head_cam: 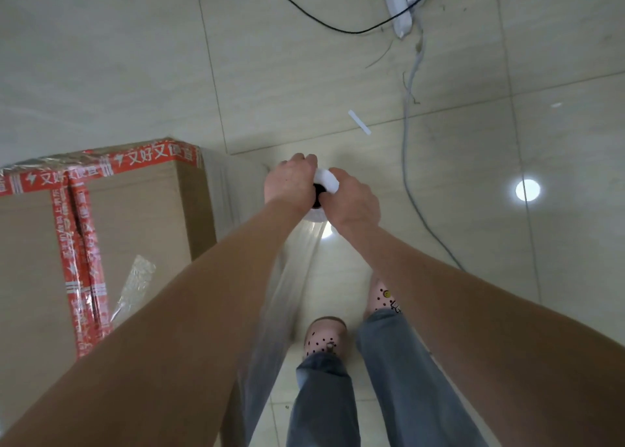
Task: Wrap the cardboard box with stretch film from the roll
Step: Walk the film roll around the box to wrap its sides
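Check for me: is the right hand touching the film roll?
Touching. The head view shows the right hand curled around the white end of the film roll, no gap; the left hand grips the opposite side.

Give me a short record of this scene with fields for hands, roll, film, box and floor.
left hand: grips the roll's upper end from the left
right hand: grips the same end from the right
roll: white, seen end-on, dark core showing
film: clear sheet running from the roll toward the person, beside the box
box: cardboard, red printed tape on top; film seems to cover its right side
floor: tiles, with power strip, black cable, grey cable
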{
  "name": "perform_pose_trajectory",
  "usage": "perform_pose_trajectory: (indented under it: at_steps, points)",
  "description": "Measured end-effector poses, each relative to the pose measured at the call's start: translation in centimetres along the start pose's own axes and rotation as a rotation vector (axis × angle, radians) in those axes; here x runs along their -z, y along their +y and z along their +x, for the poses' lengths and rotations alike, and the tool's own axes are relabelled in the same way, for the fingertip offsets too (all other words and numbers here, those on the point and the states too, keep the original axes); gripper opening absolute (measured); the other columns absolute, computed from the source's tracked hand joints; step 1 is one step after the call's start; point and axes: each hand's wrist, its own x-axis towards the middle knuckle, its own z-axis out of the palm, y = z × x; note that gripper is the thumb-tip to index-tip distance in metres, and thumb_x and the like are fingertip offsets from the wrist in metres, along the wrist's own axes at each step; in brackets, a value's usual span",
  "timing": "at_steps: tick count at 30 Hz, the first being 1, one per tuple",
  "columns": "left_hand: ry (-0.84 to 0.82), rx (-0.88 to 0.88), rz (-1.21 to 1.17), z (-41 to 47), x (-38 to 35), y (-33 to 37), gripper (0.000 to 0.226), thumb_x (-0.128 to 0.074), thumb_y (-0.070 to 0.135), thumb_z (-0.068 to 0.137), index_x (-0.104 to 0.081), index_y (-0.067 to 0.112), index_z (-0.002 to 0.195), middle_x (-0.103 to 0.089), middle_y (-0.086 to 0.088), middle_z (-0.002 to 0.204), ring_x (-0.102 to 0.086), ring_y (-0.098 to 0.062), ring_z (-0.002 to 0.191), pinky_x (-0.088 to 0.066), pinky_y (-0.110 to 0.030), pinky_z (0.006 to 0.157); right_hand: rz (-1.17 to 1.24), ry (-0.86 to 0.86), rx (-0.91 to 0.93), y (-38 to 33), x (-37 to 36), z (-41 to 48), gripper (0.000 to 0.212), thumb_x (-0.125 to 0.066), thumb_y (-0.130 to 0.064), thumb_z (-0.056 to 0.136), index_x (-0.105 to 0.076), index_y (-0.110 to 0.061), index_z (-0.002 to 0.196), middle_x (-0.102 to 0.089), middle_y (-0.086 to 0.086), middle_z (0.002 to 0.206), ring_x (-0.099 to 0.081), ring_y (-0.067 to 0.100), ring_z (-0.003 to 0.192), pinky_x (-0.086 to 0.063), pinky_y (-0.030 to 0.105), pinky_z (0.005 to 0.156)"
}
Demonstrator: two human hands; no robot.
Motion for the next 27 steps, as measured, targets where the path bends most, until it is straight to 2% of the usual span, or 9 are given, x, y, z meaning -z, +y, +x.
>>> perform_pose_trajectory:
  at_steps: [4,6,10,12,13,15,18,22,27]
  points:
    - [0.017,0.204,-0.21,1.3,1.1,-2.1,0.029,-0.059,0.015,0.082,-0.054,0.008,0.11,-0.06,-0.014,0.108,-0.059,-0.035,0.099,-0.04,-0.033,0.066,0.003,0.024,0.045,-1.8,0.5,1.4,0.034,-0.056,-0.033,0.087,-0.057,-0.028,0.12,-0.066,0.002,0.106,-0.061,0.027,0.1,-0.042,0.03,0.075]
    - [0.049,0.309,-0.314,2.0,1.4,-3.1,0.029,-0.062,0.018,0.081,-0.056,0.008,0.107,-0.063,-0.015,0.104,-0.06,-0.034,0.098,-0.04,-0.032,0.066,0.076,-0.023,0.025,-2.6,0.4,2.3,0.046,-0.059,-0.038,0.088,-0.05,-0.023,0.13,-0.063,0.004,0.118,-0.058,0.027,0.11,-0.043,0.031,0.082]
    - [0.082,0.586,-0.575,3.2,1.6,-4.9,0.031,-0.062,0.028,0.081,-0.056,0.009,0.104,-0.065,-0.012,0.101,-0.067,-0.033,0.087,-0.057,-0.037,0.073,0.196,-0.147,0.044,-4.4,-0.1,3.3,0.045,-0.058,-0.033,0.09,-0.049,-0.015,0.131,-0.06,0.007,0.121,-0.056,0.028,0.113,-0.042,0.03,0.083]
    - [0.071,0.665,-0.702,3.8,2.2,-5.8,0.037,-0.065,0.036,0.083,-0.058,0.006,0.105,-0.067,-0.013,0.099,-0.07,-0.031,0.078,-0.06,-0.04,0.072,0.221,-0.178,0.065,-5.2,-0.3,3.7,0.046,-0.055,-0.03,0.093,-0.045,-0.015,0.135,-0.059,0.007,0.124,-0.055,0.026,0.115,-0.04,0.028,0.085]
    - [0.047,0.664,-0.713,4.0,2.6,-6.1,0.041,-0.065,0.04,0.083,-0.059,0.005,0.104,-0.068,-0.013,0.098,-0.07,-0.03,0.078,-0.06,-0.039,0.071,0.229,-0.181,0.063,-5.6,-0.3,3.9,0.046,-0.054,-0.029,0.094,-0.045,-0.015,0.136,-0.059,0.008,0.123,-0.055,0.026,0.115,-0.04,0.027,0.085]
    - [0.0,0.602,-0.579,4.2,3.1,-6.3,0.046,-0.062,0.045,0.085,-0.057,0.005,0.108,-0.067,-0.012,0.104,-0.067,-0.031,0.091,-0.054,-0.033,0.073,0.264,-0.162,0.035,-6.3,-0.6,4.3,0.039,-0.054,-0.029,0.093,-0.049,-0.013,0.129,-0.063,0.009,0.117,-0.06,0.028,0.105,-0.044,0.03,0.083]
    - [-0.029,0.436,-0.314,4.3,3.9,-5.4,0.038,-0.056,0.034,0.092,-0.049,0.007,0.117,-0.061,-0.014,0.113,-0.059,-0.034,0.107,-0.041,-0.035,0.071,0.308,-0.124,-0.046,-7.1,-0.7,4.8,0.036,-0.056,-0.031,0.091,-0.052,-0.01,0.12,-0.064,0.011,0.109,-0.066,0.032,0.093,-0.051,0.036,0.082]
    - [-0.033,0.229,-0.094,5.0,4.0,-4.5,0.029,-0.052,0.012,0.09,-0.047,0.01,0.118,-0.059,-0.012,0.113,-0.06,-0.033,0.104,-0.04,-0.036,0.068,0.255,-0.152,-0.09,-7.2,-0.7,5.5,0.031,-0.059,-0.029,0.086,-0.052,-0.013,0.111,-0.064,0.009,0.106,-0.067,0.031,0.086,-0.052,0.035,0.073]
    - [-0.052,0.03,0.033,6.3,4.4,-5.0,0.035,-0.059,0.01,0.085,-0.05,0.015,0.119,-0.054,-0.007,0.113,-0.057,-0.027,0.105,-0.042,-0.034,0.067,0.094,-0.155,-0.032,-7.8,-1.2,6.6,0.031,-0.059,-0.023,0.085,-0.051,-0.012,0.113,-0.061,0.005,0.099,-0.057,0.025,0.085,-0.042,0.03,0.068]
